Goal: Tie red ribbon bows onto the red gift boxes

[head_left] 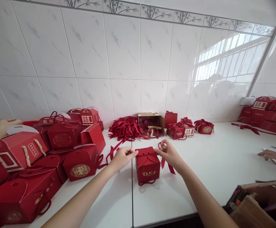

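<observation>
A small red gift box [147,169] with gold lettering stands upright on the white table, a red cord at its lower front. Red ribbon [147,154] crosses its closed top near two small holes. My left hand [123,156] is closed in a pinch at the top left edge, apparently on the ribbon, with a loose length of ribbon behind it. At the top right edge my right hand [170,153] pinches the ribbon's other side, and tails of it hang below the fingers. The exact grip at my left fingertips is hard to see.
Many red gift boxes [81,163] crowd the left, where another person's hand [8,125] reaches in. A ribbon pile [125,128] and a cardboard box [163,122] of ribbons stand by the wall. At right are another person's hand [271,155] and an open carton [247,209].
</observation>
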Motion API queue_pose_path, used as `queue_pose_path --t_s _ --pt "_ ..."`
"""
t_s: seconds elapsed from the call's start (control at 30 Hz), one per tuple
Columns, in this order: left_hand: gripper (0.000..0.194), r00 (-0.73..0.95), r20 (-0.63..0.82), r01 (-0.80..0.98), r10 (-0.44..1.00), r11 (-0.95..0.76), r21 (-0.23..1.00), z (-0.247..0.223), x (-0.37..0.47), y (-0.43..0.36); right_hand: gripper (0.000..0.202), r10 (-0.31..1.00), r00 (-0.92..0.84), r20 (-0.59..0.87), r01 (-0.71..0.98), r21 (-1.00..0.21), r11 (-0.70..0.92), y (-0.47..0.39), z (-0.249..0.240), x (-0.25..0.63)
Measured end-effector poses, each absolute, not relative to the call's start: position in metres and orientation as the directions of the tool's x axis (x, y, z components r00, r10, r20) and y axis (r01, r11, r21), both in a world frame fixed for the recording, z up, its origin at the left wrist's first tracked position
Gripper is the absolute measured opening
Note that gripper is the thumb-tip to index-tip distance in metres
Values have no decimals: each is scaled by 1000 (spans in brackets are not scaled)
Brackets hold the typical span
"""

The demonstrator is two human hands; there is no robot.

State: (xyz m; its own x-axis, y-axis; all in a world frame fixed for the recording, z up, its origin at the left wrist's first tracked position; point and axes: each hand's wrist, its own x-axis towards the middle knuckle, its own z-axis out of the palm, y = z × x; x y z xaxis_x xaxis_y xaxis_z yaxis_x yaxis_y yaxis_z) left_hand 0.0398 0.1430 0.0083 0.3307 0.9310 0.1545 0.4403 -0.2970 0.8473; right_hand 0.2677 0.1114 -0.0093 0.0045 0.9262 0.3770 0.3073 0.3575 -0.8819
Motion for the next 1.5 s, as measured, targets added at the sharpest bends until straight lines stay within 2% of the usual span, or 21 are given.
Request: queue_pose_path --t_s 0.07,0.17,0.27,0.33,0.43,0.5,0.57,0.67,0.73,0.8,0.87,0.93,1.1,1.27,1.37,1.5 --pt "24 316 86 479 945 -237 845 13 34 143 22 923 -49 381 394 -842 369 103 -5 275" --pt "18 354 -152 558 923 -78 826 21 26 145 28 933 -108 343 506 -789 349 91 1 282" --pt "21 454 -381 609 806 32 793 31 23 143 23 923 -3 385 562 -763 319 88 2 279" --pt "29 530 -398 551 749 52 833 37 26 137 17 895 103 434 584 -755 299 90 3 271" --pt "42 597 -257 281 760 101 954 41 36 124 18 844 208 495 565 -765 309 90 5 258" --pt "45 538 -160 126 828 108 986 40 47 114 18 829 222 513 532 -777 338 86 8 249" --pt "39 406 -65 99 912 27 995 35 58 105 17 838 194 510 495 -789 366 82 11 241" --pt "27 218 202 250 955 -255 934 26 72 91 17 874 117 472 453 -808 376 77 13 231" --pt "30 178 391 440 903 -428 789 19 78 84 17 896 73 437 440 -821 364 76 14 226" --pt "35 198 488 591 850 -501 632 13 79 78 18 915 32 403 435 -829 350 75 13 223" --pt "35 237 514 655 824 -526 543 8 77 75 16 933 -10 360 431 -840 329 73 13 222" --pt "33 284 527 652 801 -564 506 4 73 74 12 955 -51 293 428 -857 286 71 14 223" --pt "31 461 550 549 697 -711 440 4 65 71 7 980 -169 108 459 -871 175 69 26 231" --pt "30 551 562 464 617 -786 408 11 59 71 9 960 -279 -11 533 -833 145 73 39 238" --pt "27 598 549 409 584 -811 417 15 56 76 9 940 -335 -71 585 -797 148 79 42 240" --pt "19 610 496 375 619 -776 507 20 55 87 11 930 -355 -95 630 -759 163 81 44 240"
